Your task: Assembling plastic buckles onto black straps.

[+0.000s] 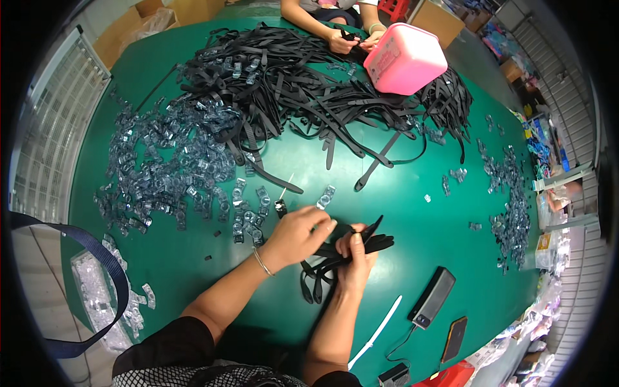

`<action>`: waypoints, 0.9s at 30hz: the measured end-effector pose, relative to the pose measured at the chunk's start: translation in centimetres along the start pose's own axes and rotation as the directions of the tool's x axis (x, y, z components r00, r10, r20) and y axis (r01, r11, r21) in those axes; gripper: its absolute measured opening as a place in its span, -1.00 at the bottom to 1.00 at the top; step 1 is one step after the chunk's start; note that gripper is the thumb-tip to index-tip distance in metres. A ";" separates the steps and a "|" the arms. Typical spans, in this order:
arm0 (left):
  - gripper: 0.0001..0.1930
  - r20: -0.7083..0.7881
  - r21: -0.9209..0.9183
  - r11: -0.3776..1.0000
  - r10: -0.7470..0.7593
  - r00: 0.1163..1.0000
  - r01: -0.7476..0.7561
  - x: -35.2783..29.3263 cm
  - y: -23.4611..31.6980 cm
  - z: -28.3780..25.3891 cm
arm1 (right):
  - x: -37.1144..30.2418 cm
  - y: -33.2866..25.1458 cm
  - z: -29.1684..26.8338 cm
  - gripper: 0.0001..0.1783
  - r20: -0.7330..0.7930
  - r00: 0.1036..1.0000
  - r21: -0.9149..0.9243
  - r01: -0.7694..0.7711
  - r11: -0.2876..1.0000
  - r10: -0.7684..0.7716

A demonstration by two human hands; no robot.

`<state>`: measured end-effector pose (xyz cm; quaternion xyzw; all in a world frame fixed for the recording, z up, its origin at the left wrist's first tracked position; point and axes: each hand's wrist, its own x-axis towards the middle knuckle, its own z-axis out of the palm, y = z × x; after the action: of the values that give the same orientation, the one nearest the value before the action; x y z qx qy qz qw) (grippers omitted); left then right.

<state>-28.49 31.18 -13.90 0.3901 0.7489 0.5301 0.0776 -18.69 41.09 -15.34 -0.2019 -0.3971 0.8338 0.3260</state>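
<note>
My right hand [356, 263] grips a bundle of black straps [379, 243], whose ends stick out past the thumb while looped parts hang below on the green table. Close to its left, my left hand [293, 237] has its fingers curled in toward the thumb; what they hold, if anything, is hidden. A single clear plastic buckle [326, 196] lies just beyond the left fingers. Beside that wrist rest several more clear buckles [248, 220], and a small black piece with a pale stick [281, 205] lies above the hand.
A pile of clear buckles [171, 161] covers the left, with a heap of black straps [277, 84] behind it. Across the table a person's hands [345, 42] work beside a pink container [407, 59]. A power bank [433, 297] and phone [454, 339] lie near right.
</note>
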 end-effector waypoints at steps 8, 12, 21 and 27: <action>-0.73 0.620 0.085 0.996 -0.065 0.782 0.015 -0.9 0.9 -0.6 | 0.6 -1.5 -2.1 -0.77 0.008 0.999 0.295 0.041 0.955 -0.045; -0.73 0.766 -0.004 1.000 -0.012 0.643 0.024 -0.7 1.4 -0.8 | 0.6 -1.4 -1.4 -0.77 -0.099 0.995 0.042 0.006 0.999 -0.002; -0.89 0.299 -0.138 0.984 -0.068 0.952 0.114 -0.6 -0.3 0.1 | 0.9 0.5 -0.4 -0.86 -0.166 0.969 -0.497 0.080 0.864 -0.185; -0.79 0.486 -0.731 0.381 -0.292 0.823 0.567 -0.4 -0.9 0.6 | 0.9 1.1 -0.7 -0.79 -0.217 0.925 -0.548 0.148 0.823 -0.311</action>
<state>-28.32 31.25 -15.06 0.1593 0.4445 0.7269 0.4988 -19.33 41.54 -16.67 -0.3555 -0.5763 0.6086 0.4137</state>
